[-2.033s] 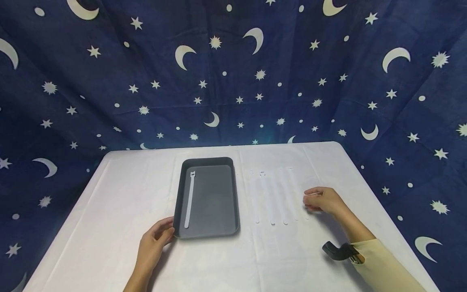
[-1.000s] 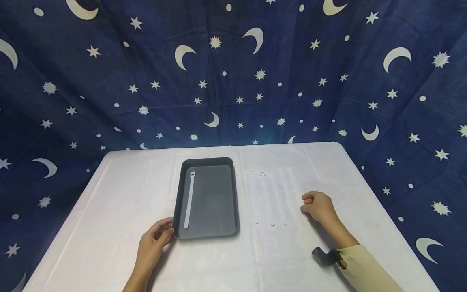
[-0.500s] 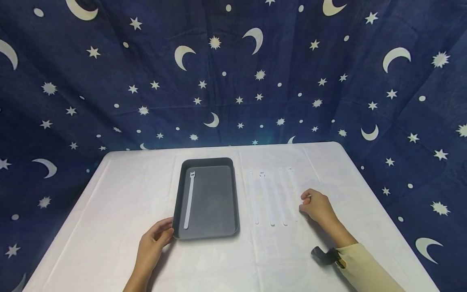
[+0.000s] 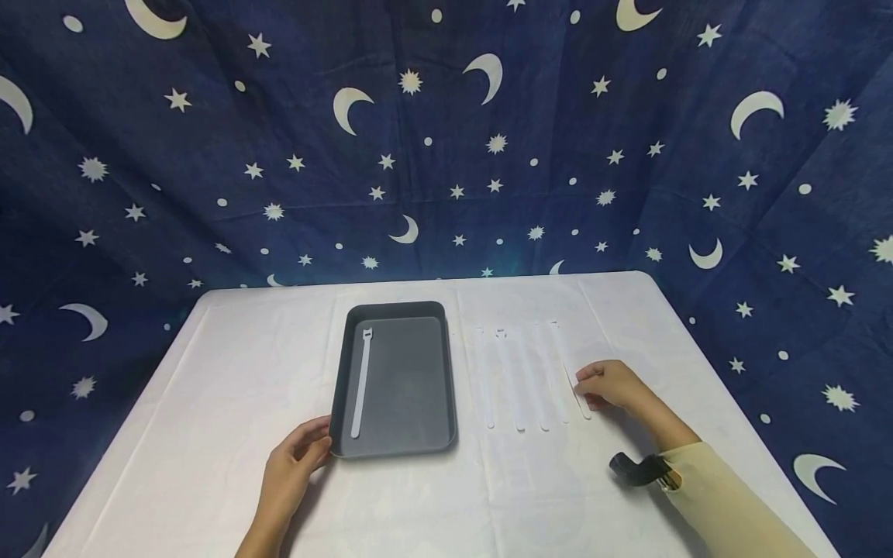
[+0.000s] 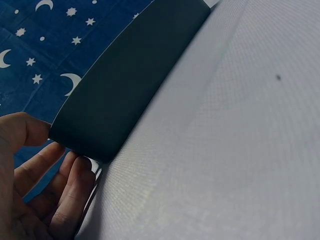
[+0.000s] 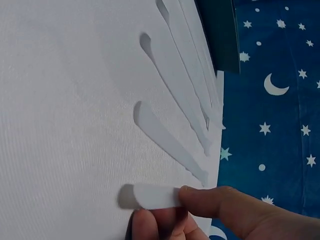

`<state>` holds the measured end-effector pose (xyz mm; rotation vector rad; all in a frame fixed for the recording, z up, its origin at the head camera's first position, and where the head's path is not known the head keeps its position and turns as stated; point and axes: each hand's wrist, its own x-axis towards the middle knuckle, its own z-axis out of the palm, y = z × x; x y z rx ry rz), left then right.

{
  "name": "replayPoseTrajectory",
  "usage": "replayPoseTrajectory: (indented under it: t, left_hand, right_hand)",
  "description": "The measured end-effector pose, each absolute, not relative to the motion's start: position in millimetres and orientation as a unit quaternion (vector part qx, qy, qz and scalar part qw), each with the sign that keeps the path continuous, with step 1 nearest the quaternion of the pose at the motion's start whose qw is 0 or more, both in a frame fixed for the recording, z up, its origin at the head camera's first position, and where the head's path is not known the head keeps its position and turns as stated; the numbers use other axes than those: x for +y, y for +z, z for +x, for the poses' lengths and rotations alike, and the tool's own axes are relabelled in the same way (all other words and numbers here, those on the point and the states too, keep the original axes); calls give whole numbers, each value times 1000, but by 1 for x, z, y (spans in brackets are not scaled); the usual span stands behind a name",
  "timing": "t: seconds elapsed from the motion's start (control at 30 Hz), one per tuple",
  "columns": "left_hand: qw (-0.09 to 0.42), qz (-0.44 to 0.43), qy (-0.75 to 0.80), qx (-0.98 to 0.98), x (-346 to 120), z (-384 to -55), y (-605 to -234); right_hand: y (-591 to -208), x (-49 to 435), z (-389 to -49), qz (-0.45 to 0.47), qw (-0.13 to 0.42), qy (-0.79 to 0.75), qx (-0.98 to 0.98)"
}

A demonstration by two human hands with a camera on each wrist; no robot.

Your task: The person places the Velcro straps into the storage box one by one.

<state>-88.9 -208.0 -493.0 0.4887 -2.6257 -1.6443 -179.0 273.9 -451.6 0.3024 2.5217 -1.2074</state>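
Observation:
My left hand [image 4: 296, 457] holds the near-left corner of a dark grey rectangular tray [image 4: 439, 448]; in the left wrist view its thumb meets the rim and the fingers lie against the wall. Inside the tray, along its left side, lies a white strap-style cable tie [image 4: 362, 384] with a slotted head. To the right, my right hand [image 4: 614, 385] pinches another white cable tie [image 6: 160, 196] between thumb and fingers, near its rounded end. That end is off the cloth, casting a shadow. Several similar cable ties [image 6: 167, 142] lie side by side between the tray and my right hand.
A white cloth covers the table [image 4: 209, 403], and the loose white ties barely stand out against it. Behind hangs a dark blue curtain [image 4: 432, 186] with moons and stars. A black curved piece [image 4: 638, 470] sticks out at my right cuff.
My right hand has shifted left, then slightly back up and right, and now holds the rightmost cable tie with its near end raised. The left hand and tray stay put.

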Motion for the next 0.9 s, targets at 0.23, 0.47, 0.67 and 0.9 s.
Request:
replayPoseTrajectory:
  t: [0.23, 0.47, 0.67, 0.9]
  left_hand:
    - [0, 156, -523, -838, -209, -88, -493]
    - [-1, 148, -528, -836, -211, -88, -494]
    - [-1, 144, -533, -834, -210, -88, -493]
    - [-2, 149, -530, -835, -211, -88, -493]
  right_hand:
    - [-453, 280, -185, 106, 207, -464, 855]
    - [-448, 284, -189, 116, 248, -485, 830]
    - [-443, 289, -189, 112, 283, -523, 797]
    - [-440, 292, -191, 116, 309, -577, 747]
